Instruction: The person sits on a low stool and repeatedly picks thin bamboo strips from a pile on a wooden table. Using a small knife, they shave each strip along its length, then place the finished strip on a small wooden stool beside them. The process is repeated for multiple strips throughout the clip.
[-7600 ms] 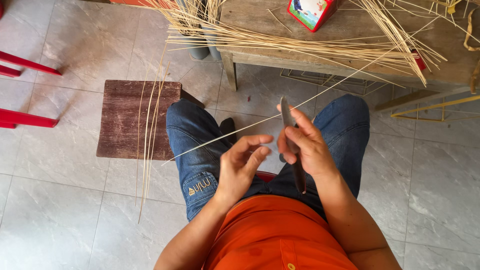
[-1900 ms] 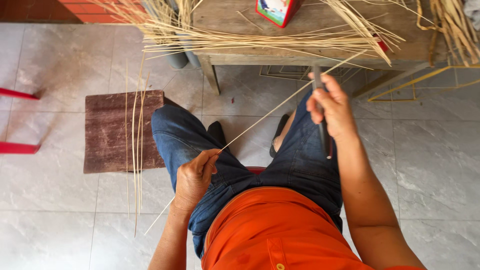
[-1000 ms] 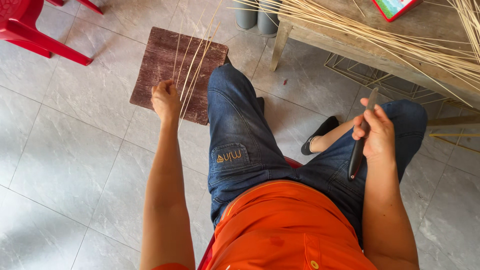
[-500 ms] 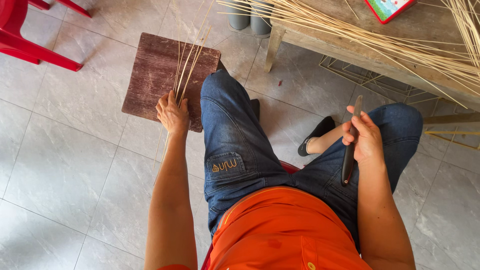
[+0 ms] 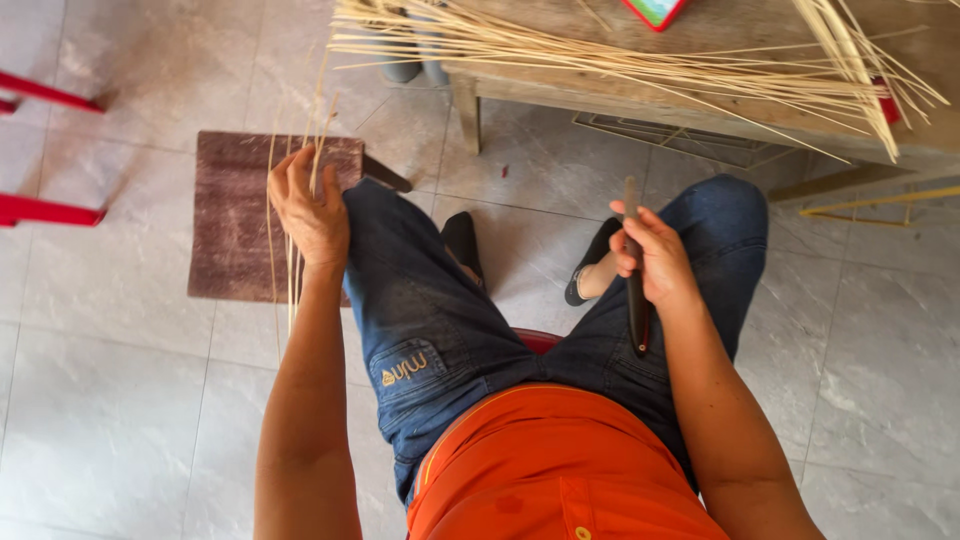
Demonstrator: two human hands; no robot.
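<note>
the knife (image 5: 634, 270) stands nearly upright in the view, long axis running from the dark handle end low over the right thigh up to the thin blade tip, which points away from the body toward the wooden bench (image 5: 700, 95). the right hand (image 5: 652, 262) is clenched around its middle, fingers wrapped over the handle, forearm coming up from the lower right edge with the wrist straight.

the left hand (image 5: 310, 205) is out past the left knee, arm stretched almost straight, fingers half curled and pinching a few thin bamboo strips (image 5: 290, 250). those strips run lengthwise up and down, upper ends fanning slightly toward the bench, lower ends hanging over the near edge of the brown wooden board (image 5: 235, 220) on the tiled floor (image 5: 110, 380). more pale strips (image 5: 640, 65) lie crosswise along the bench top, well apart from both hands.
</note>
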